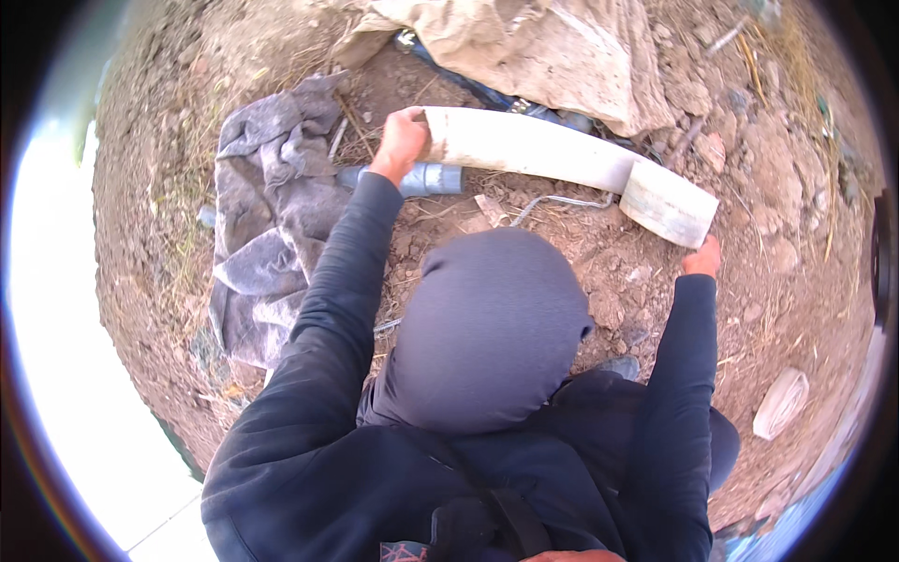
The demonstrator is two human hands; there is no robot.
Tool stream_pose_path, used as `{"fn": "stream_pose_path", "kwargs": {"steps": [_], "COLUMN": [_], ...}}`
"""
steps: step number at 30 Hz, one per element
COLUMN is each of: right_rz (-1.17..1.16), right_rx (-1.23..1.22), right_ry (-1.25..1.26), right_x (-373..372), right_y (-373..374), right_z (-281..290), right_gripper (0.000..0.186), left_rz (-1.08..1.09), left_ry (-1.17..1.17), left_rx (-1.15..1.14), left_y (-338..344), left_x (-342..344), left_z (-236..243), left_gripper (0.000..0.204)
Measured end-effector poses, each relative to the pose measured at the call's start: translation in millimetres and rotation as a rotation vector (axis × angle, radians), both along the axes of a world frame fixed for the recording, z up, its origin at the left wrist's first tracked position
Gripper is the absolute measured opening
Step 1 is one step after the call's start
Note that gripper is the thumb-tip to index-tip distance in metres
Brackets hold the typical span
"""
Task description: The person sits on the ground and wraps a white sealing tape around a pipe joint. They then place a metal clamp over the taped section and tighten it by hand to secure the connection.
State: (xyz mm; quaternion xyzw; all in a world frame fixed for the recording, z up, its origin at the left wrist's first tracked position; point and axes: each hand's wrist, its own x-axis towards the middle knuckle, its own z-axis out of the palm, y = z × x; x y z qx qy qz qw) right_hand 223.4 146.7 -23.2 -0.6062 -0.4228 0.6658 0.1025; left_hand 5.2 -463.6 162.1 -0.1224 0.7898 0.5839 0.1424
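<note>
Stony soil [749,348]; white strip [524,145], upper centre, grasped by your left fingers [406,124] and right fingers [702,253]: keep it taut, untwisted.

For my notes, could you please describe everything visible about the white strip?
The white strip looks flat and flexible, perhaps fabric or plastic, with brownish smudges. It arches from the left hand, gripping one end, to the right hand, at the lower right corner. Near the right, it overlaps itself in a fold or roll. Contact with the dirt is unclear.
</note>
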Motion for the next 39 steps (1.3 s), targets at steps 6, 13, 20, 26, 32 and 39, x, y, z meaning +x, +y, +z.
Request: {"fn": "stream_pose_path", "kwargs": {"steps": [6, 13, 20, 26, 32, 39], "right_rz": [0.636, 1.625, 1.620, 1.800, 2.113, 2.199], "right_rx": [0.863, 1.127, 1.323, 1.203, 1.161, 1.160], "right_ry": [0.389, 0.319, 0.451, 0.403, -0.004, -0.302], "right_x": [-84.8, -126.4, -171.0, -180.0, -147.0, -132.0], "right_y": [-162.6, -343.6, -358.9, -338.8, -329.5, -345.8], "right_z": [106.4, 182.4, 175.7, 189.5, 181.6, 127.5], "right_gripper": [0.069, 0.132, 0.132, 0.111, 0.099, 0.094], "left_rz": [0.266, -0.060, -0.153, 0.008, 0.117, 0.292], "left_ry": [-0.058, 0.123, -0.044, -0.188, -0.111, -0.318], "left_rx": [0.371, 0.013, 0.114, 0.357, -0.091, 0.054], "left_y": [15.6, 8.4, 12.0, 13.1, 29.4, 3.2], "left_x": [43.0, 23.3, 5.2, 8.9, 71.9, 159.2], "left_z": [-14.8, 16.4, 50.5, 18.5, -49.0, -105.1], "left_gripper": [0.018, 0.023, 0.017, 0.016, 0.020, 0.021]}}
